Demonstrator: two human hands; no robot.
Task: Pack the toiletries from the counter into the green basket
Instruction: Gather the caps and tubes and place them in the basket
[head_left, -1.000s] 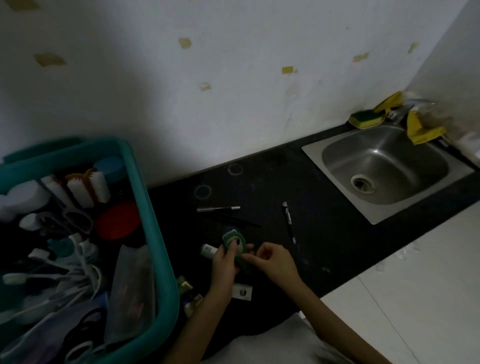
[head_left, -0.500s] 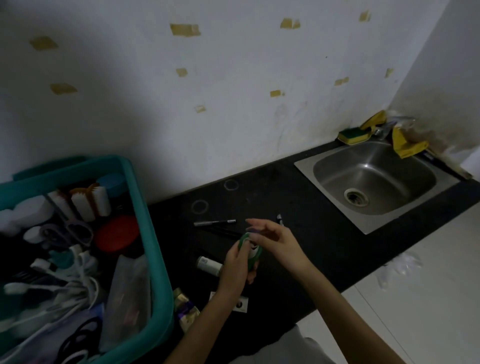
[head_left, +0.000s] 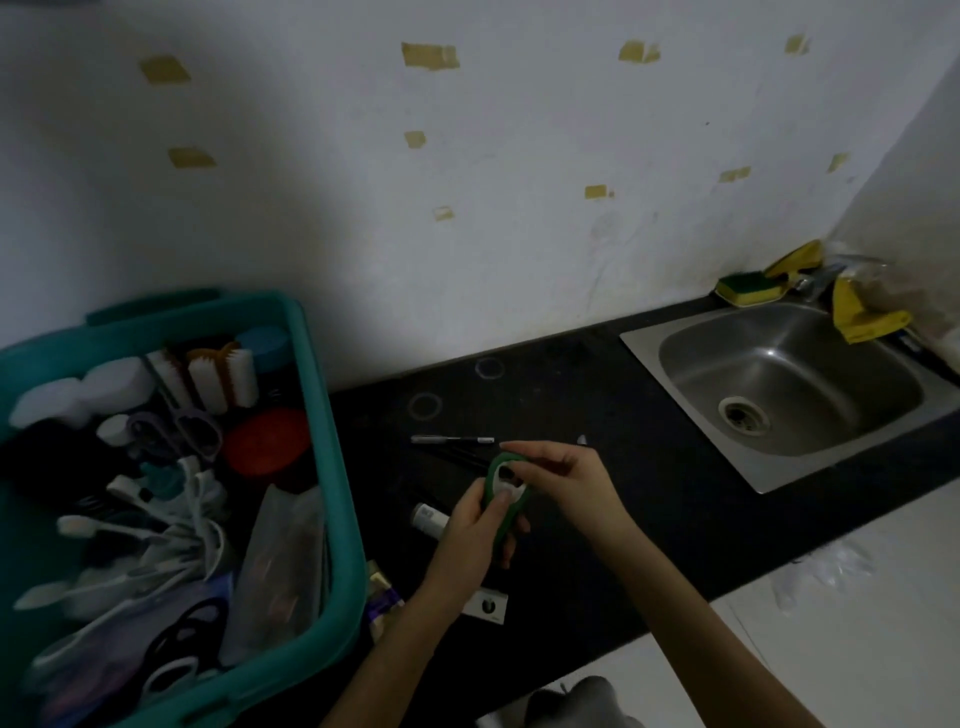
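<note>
Left hand (head_left: 467, 538) grips a small green tool (head_left: 501, 493) over the bench (head_left: 649, 499) as right hand (head_left: 569, 483) pinches its top, apparently readying it for the green basket (head_left: 332, 467) at left.

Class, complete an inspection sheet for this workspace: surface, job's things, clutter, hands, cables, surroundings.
Surface: black counter, with faint ring marks.
Job's things: green basket at left, full; green item held above the counter; pen, white tube, card and packet not yet packed.
Clutter: sponge and yellow cloth behind the sink.
Hands: left hand grips the green item; right hand pinches its top.
Cables: nothing seen.
Surroundings: white wall with tape patches; pale floor.
</note>
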